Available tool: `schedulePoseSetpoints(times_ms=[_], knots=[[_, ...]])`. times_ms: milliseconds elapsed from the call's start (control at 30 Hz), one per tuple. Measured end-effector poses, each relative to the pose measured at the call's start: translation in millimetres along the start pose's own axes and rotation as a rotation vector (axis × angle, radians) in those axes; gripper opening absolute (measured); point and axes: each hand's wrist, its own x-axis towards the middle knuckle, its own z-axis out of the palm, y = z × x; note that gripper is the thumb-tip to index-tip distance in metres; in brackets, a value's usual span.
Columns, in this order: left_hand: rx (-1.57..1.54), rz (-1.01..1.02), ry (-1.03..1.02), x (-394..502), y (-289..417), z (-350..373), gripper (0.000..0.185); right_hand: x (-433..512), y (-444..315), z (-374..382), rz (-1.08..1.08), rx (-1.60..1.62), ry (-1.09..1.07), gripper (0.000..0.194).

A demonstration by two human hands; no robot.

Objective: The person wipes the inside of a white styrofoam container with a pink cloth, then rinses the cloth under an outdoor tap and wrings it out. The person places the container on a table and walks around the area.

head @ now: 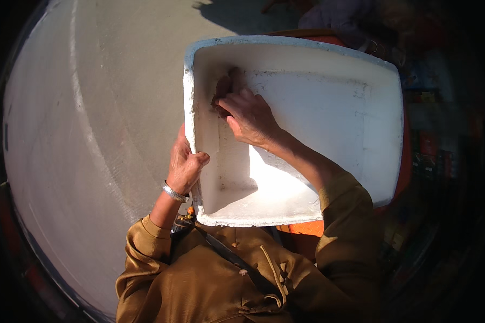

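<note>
In front of my body a white polystyrene foam box has its open side facing me. Dark marks run along its inner edges, and its far rim looks bluish. My left hand grips the left wall, with the thumb over the rim and the other fingers mostly hidden outside. Inside the box, my right hand presses a dark brown wad, apparently a cloth, into the far left corner. That corner is in shade, so the wad's full shape cannot be made out.
An orange surface shows under the box's near edge. Pale pavement with a whitish line stretches to the left. Beyond the box, at upper right, a person in a purplish garment is partly visible. Dim packaged items stand at right.
</note>
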Motion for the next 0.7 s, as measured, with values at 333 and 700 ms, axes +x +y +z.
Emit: schedulePoseSetpoints(times_ms=[333,700], knots=[[-0.191,0.002,-0.025,1.1,-11.9,-6.5,0.063,-16.6,94.0,25.7,-0.006,-0.518,0.049,0.031],[0.087,0.038,-0.005,-0.8,0.4,-0.9,0.061,-111.6,224.2,-87.6,0.763,-0.639,0.308,0.031]])
